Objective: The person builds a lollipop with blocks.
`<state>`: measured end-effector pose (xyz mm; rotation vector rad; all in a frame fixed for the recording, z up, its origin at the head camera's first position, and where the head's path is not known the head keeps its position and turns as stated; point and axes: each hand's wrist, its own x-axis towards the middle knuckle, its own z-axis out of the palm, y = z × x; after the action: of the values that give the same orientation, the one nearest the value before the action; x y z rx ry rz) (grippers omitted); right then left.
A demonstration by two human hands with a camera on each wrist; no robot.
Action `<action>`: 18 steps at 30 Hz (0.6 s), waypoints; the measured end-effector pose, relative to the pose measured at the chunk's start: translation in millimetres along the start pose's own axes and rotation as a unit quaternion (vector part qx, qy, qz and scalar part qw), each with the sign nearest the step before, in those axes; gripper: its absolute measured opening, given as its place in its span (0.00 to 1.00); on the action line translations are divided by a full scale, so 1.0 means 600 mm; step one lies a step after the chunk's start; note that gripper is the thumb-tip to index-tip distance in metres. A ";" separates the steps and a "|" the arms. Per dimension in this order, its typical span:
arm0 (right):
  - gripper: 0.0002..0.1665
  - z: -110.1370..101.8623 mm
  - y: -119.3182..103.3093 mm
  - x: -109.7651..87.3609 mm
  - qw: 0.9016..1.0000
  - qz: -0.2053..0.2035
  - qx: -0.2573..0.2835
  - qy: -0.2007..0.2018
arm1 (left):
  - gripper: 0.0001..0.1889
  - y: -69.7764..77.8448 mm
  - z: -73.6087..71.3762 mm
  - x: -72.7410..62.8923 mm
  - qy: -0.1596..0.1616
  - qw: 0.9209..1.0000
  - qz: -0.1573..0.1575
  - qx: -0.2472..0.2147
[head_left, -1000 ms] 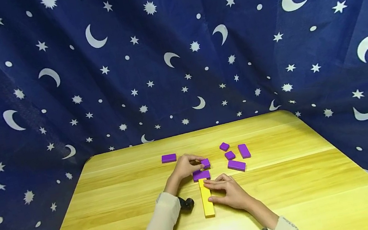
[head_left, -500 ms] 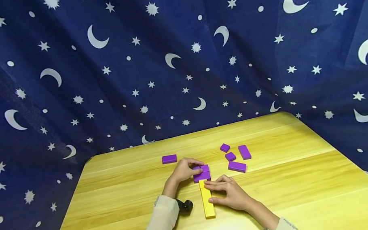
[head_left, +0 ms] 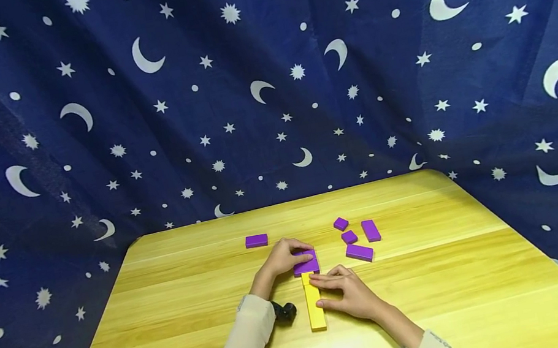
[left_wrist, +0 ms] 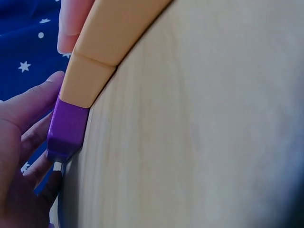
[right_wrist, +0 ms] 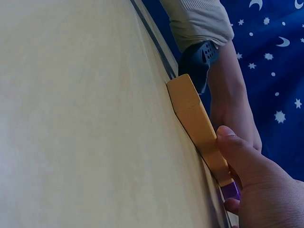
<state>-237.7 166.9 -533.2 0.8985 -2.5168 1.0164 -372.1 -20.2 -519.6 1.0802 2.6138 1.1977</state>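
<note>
In the head view, a row of yellow blocks lies end to end on the table, pointing away from me. At its far end a cluster of purple blocks sits crosswise. My left hand pinches the far purple blocks of that cluster, thumb on the near side and fingers over the far edge, partly covering them. My right hand touches the right side of the yellow row with thumb and fingertips, its fingers extended. The left wrist view shows a purple block flush against the yellow end, beside the left thumb.
Several loose purple blocks, including a long one and a small one, lie to the right of the cluster. One more purple block lies at the back left. Behind the wooden table hangs a blue star-and-moon curtain.
My left hand has lowered a small purple block into line behind the crosswise purple one, and its fingertips have shifted slightly right. The right hand has stayed against the yellow row.
</note>
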 end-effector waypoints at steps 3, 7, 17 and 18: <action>0.31 0.001 -0.001 0.000 1.000 -0.002 0.000 0.003 | 0.12 -0.002 -0.001 -0.002 0.001 1.000 0.001 -0.008; 0.31 0.002 0.000 0.000 1.000 -0.003 0.001 0.002 | 0.15 -0.006 -0.007 -0.005 0.027 0.999 -0.010 -0.035; 0.31 0.002 0.000 0.000 1.000 0.001 0.005 0.000 | 0.13 -0.036 -0.072 -0.023 0.336 0.937 -0.085 0.036; 0.31 0.001 0.000 0.000 1.000 0.002 0.006 0.001 | 0.13 -0.041 -0.079 -0.026 0.342 0.935 -0.090 0.036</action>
<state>-237.8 166.6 -533.7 0.8947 -2.5145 1.0354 -390.3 -71.2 -507.0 0.4469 3.1730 1.6774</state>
